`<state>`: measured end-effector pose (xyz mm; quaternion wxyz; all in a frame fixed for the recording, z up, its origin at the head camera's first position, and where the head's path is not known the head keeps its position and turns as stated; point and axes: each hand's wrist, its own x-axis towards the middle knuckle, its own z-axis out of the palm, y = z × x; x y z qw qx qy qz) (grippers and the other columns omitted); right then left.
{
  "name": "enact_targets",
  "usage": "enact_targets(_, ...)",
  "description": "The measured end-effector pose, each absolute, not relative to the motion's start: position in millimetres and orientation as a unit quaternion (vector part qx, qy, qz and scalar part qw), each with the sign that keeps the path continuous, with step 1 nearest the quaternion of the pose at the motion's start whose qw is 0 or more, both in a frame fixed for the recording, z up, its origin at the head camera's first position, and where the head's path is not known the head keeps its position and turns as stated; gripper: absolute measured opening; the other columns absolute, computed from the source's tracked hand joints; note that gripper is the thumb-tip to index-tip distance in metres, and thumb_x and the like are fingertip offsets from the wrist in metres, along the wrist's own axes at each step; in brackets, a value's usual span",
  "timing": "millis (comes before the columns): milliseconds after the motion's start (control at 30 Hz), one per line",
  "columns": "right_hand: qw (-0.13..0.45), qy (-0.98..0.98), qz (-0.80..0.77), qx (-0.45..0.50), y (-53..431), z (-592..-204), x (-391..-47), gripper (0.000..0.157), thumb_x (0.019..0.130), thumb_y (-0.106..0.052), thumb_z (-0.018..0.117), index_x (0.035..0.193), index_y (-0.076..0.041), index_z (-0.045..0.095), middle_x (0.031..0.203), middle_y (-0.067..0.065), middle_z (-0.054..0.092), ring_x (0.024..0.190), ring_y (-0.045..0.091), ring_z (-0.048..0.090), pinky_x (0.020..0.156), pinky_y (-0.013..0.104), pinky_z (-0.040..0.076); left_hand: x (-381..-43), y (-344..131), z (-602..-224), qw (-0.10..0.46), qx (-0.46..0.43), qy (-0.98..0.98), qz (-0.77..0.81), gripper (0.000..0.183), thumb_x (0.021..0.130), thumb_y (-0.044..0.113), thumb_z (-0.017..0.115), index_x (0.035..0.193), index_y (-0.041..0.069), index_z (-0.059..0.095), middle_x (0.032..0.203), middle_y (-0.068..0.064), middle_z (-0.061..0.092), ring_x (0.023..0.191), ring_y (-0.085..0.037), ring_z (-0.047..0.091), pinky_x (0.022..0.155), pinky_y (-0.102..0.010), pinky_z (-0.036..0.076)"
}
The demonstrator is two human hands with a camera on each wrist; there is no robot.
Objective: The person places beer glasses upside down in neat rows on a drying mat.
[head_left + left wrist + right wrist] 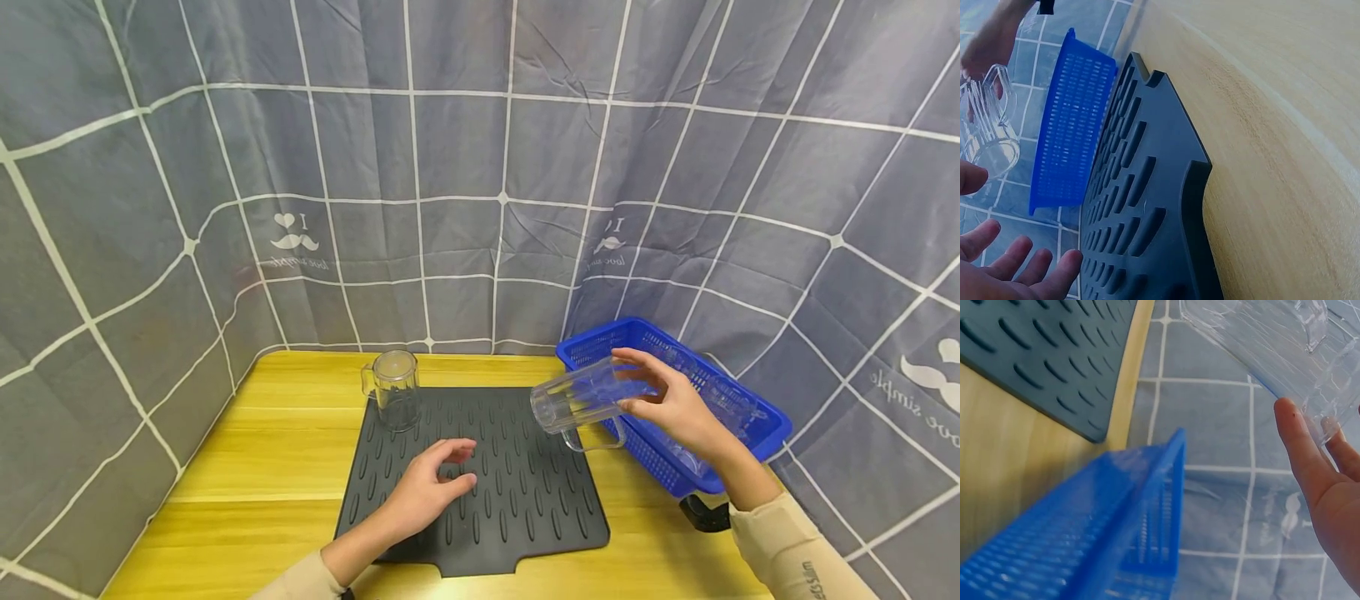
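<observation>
My right hand (pixel 672 406) pinches a clear glass mug (pixel 573 396) near one end, holding it tilted almost on its side above the right edge of a dark ridged mat (pixel 487 500). The mug's handle hangs on the lower side. Over the middle of the mat, my left hand (pixel 426 490) has its fingers relaxed and apart, with nothing in them. A second clear glass mug (pixel 396 392) stands upside down at the mat's back left corner, its handle pointing left. In the left wrist view the held mug (pixel 991 134) appears beyond the left fingers.
A blue perforated plastic basket (pixel 660 467) stands right of the mat, with clear glass items inside, hard to tell apart. The yellow wooden table (pixel 247 467) carries everything. A grey checked curtain (pixel 465 167) closes off the back and both sides.
</observation>
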<state>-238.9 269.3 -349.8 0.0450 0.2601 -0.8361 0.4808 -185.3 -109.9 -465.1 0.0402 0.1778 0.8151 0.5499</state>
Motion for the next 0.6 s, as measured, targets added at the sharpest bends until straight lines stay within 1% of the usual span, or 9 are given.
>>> enact_targets(267, 0.010, -0.803, 0.537, 0.259, 260, -365, -233, 0.066, 0.095, 0.000, 0.065, 0.155, -0.013, 0.039, 0.152, 0.022, 0.042, 0.129, 0.020, 0.053, 0.087, 0.031, 0.058, -185, -106, -461, 0.043, 0.183, 0.809, 0.556, 0.053, 0.096, 0.034, 0.068, 0.145, 0.022, 0.050, 0.135, -0.004, 0.058, 0.125, -0.028, 0.055, 0.092, -0.041, 0.053)
enact_targets(367, 0.002, -0.797, 0.548, 0.253, 256, -371, -231, 0.066, 0.095, 0.000, 0.064, 0.154, -0.014, 0.040, 0.153, 0.021, 0.042, 0.129, 0.019, 0.053, 0.088, 0.032, 0.058, -185, -104, -460, 0.045, 0.187, 0.807, 0.559, 0.056, 0.097, 0.035, 0.068, 0.147, 0.021, 0.048, 0.137, -0.006, 0.057, 0.126, -0.029, 0.054, 0.093, -0.044, 0.052)
enact_targets(600, 0.005, -0.796, 0.553, 0.246, 247, -384, -224, 0.065, 0.095, -0.001, 0.064, 0.154, -0.015, 0.040, 0.153, 0.018, 0.044, 0.129, 0.014, 0.053, 0.088, 0.028, 0.056, -185, -100, -459, 0.052, 0.184, 0.800, 0.569, 0.060, 0.097, 0.034, 0.068, 0.150, 0.020, 0.044, 0.139, -0.008, 0.054, 0.127, -0.029, 0.054, 0.095, -0.045, 0.051)
